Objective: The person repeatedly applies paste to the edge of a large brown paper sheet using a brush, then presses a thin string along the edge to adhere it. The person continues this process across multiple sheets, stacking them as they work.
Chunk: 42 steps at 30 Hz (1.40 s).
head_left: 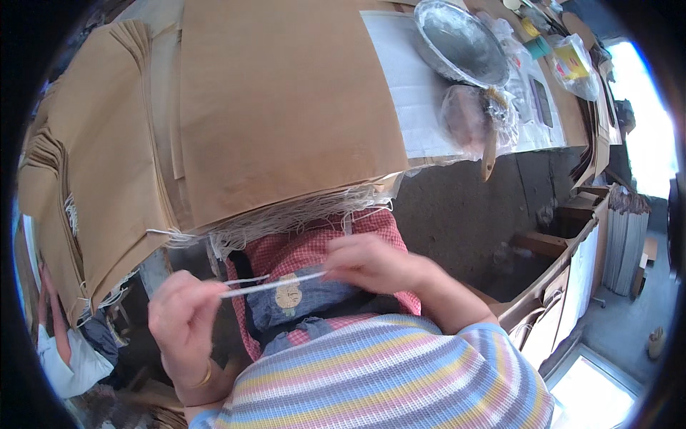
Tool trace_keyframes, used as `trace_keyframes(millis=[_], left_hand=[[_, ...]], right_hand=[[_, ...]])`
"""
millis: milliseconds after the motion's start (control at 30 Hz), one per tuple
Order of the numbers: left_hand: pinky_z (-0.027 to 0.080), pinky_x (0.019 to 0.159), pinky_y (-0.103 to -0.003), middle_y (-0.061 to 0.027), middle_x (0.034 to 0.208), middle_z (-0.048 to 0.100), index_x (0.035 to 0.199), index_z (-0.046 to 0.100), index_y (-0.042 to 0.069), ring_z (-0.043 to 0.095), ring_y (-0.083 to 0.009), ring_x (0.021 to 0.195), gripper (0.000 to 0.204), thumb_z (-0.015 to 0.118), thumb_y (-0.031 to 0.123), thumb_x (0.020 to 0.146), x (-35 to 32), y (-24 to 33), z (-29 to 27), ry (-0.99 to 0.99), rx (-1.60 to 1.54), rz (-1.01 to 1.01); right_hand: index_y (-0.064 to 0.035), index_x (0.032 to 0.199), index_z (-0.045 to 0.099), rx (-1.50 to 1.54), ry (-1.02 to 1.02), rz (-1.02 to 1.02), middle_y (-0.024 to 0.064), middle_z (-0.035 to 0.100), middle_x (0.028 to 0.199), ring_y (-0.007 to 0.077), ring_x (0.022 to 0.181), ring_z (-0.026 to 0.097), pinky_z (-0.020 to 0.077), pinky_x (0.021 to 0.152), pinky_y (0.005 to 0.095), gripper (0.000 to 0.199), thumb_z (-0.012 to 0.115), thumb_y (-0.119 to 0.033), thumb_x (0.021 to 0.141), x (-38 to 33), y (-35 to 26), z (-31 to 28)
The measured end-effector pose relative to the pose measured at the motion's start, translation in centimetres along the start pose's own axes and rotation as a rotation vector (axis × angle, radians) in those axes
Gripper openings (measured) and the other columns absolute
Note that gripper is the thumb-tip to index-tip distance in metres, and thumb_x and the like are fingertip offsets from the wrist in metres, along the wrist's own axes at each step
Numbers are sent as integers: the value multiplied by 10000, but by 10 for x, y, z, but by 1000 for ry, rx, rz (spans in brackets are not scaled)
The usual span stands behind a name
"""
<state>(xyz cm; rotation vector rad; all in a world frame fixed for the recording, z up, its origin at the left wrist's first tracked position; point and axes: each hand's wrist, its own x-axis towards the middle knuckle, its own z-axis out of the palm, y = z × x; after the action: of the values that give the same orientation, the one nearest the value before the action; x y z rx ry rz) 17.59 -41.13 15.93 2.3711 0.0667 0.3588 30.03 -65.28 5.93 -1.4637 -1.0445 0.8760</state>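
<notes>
Between my two hands a thin white cord (275, 284) is stretched above my lap. My left hand (184, 314) pinches one end, and a loose strand sticks out beside it. The fingers of my right hand (363, 262) are closed on the other end, partly hidden behind the knuckles. Just beyond the hands lies a stack of brown paper sheets or bags (286, 107). Many white cords (286, 218) hang in a fringe along its near edge. Beneath the cord is a red checked apron (379, 229) with a blue patch.
More brown paper stacks (107, 136) lie at the left. At the back right stand a metal basin (463, 43) and a brush (490, 136) on a plastic bag. An open cardboard box (543, 250) is to my right. Another person's arm (57, 314) shows at far left.
</notes>
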Motion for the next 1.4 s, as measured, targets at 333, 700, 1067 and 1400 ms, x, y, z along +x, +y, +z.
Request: trace_keyframes(millis=[333, 700, 1067, 1400], left_hand=[[424, 600, -274, -94, 716, 567, 897, 652, -37, 540, -173, 641, 87, 633, 8, 824, 40, -110, 36, 0, 106, -146], [418, 585, -260, -69, 675, 544, 820, 620, -39, 510, -113, 626, 83, 629, 42, 832, 30, -120, 25, -3, 106, -342], [476, 761, -371, -111, 889, 603, 886, 615, 31, 601, -290, 869, 112, 639, 101, 801, 23, -139, 63, 144, 649, -108], [471, 831, -402, -128, 994, 592, 1032, 608, 5, 570, -297, 960, 303, 579, -42, 734, 11, -144, 62, 2, 382, 209]], right_hand=[[25, 900, 682, -262, 626, 369, 27, 645, 760, 73, 702, 564, 452, 635, 231, 106, 643, -21, 812, -16, 27, -121], [29, 894, 675, -295, 632, 311, 32, 641, 724, 78, 667, 557, 455, 606, 241, 124, 643, -53, 808, -20, 3, -123], [12, 918, 615, -916, 808, 543, 155, 623, 907, 286, 804, 625, 493, 740, 349, 296, 745, -141, 701, -3, 66, -97], [-60, 881, 458, 15, 683, 281, 16, 498, 767, 107, 711, 493, 425, 633, 260, 288, 695, -51, 718, -10, 68, -106]])
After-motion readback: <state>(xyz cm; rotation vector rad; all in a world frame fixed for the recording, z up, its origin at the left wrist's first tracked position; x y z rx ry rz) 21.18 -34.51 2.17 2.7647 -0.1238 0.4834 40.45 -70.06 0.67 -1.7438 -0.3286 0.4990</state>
